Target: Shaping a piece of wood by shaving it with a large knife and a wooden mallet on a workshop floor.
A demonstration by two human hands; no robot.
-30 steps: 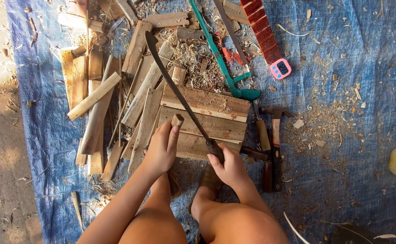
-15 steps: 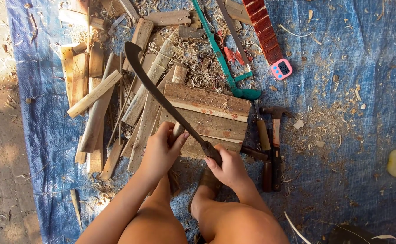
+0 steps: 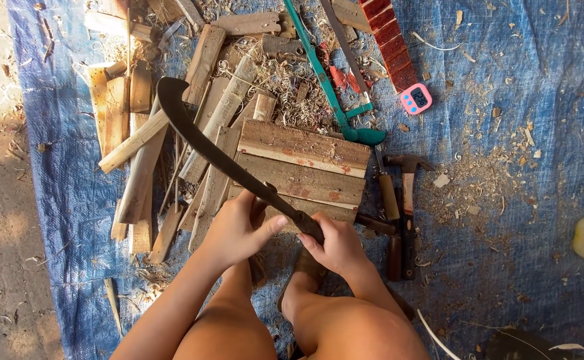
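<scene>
My right hand (image 3: pixel 335 245) was closed around the handle of the curved blade (image 3: pixel 202 143), which ran up toward ten o'clock over the plank board (image 3: pixel 305 170). My left hand (image 3: pixel 235 230) was closed on the blade just beside the handle. A hammer (image 3: pixel 407 200) lay at three o'clock on the blue tarp (image 3: pixel 519 200).

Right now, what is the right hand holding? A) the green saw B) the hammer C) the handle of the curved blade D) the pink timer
C: the right hand is wrapped around the handle of the curved blade, while the hammer, green saw and pink timer lie untouched on the blue tarp.
</scene>
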